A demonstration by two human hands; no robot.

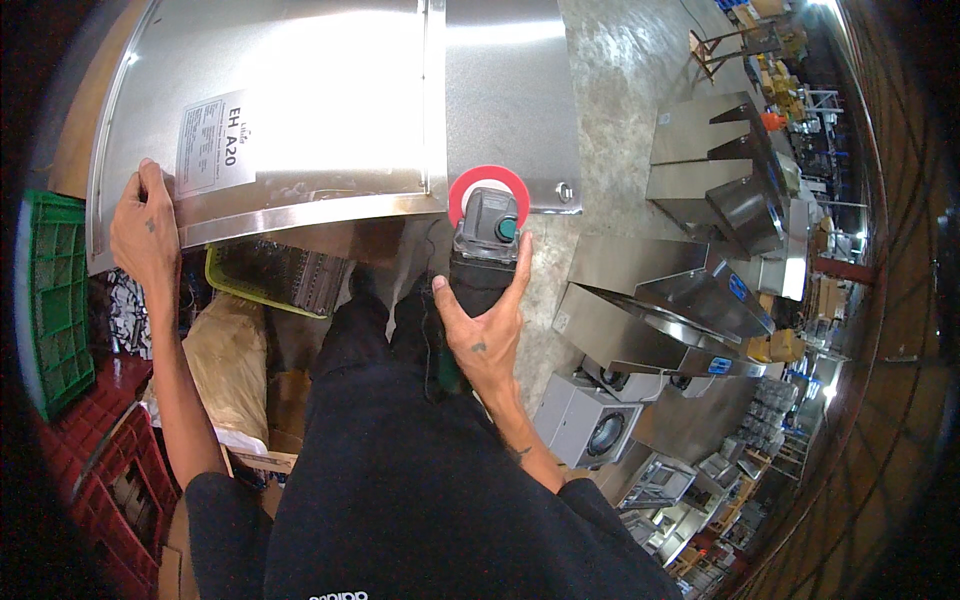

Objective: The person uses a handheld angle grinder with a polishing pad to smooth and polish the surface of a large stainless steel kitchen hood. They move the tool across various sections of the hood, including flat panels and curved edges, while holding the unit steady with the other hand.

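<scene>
A shiny stainless-steel panel (330,110) with a folded rim lies across the upper left, a white printed label (216,143) stuck on it. My left hand (147,228) rests on the panel beside the label's left edge. Its fingers are bunched together, and whatever they may pinch is hidden. Wrapped round the dark body of an angle grinder (487,245) is my right hand (486,325), thumb on one side and fingers on the other. A red-rimmed disc (518,190) shows around the grinder's head, just right of the panel's corner, over a second steel sheet (515,110).
A green plastic crate (60,300) and a red crate (115,490) stand at the left. Below the panel sits a yellow-green basket (265,280). Steel hoods (650,320) and grey boxed units (585,420) occupy the floor at right. A thin cord (428,340) hangs near my legs.
</scene>
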